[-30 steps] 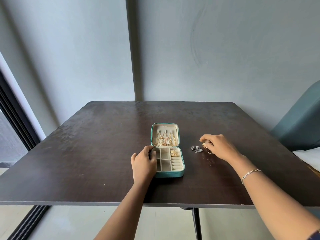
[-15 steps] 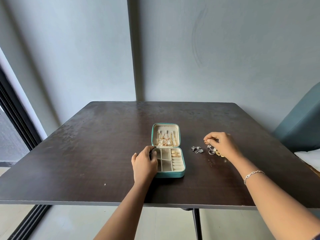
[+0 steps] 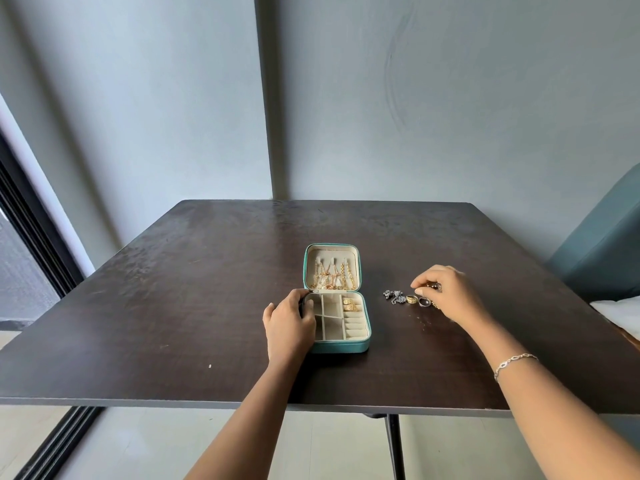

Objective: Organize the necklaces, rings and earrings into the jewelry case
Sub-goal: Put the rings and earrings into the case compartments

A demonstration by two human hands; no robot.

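Lying open near the middle of the dark counter (image 3: 173,306): teal jewelry case (image 3: 356,345), lid tipped back, gold necklaces (image 3: 332,277) hung inside from small hooks, tangled at the bottom and hard to count. Slotted in the far ring rolls, two gold rings (image 3: 349,304). Curled over the base's left rim, left grip (image 3: 289,323), holding the case and hiding that wall. Right of the case and apart from it, in a row: silver tangle (image 3: 394,296), too small to name, gold ring (image 3: 411,299), silver ring (image 3: 424,301). Arched over the row's end, right grip (image 3: 450,296), fingertips together just beside the silver ring; dark piece (image 3: 434,286) showing between the fingers, pinched or merely covered, cannot tell. Cut off at the right edge, teal seat (image 3: 602,251).
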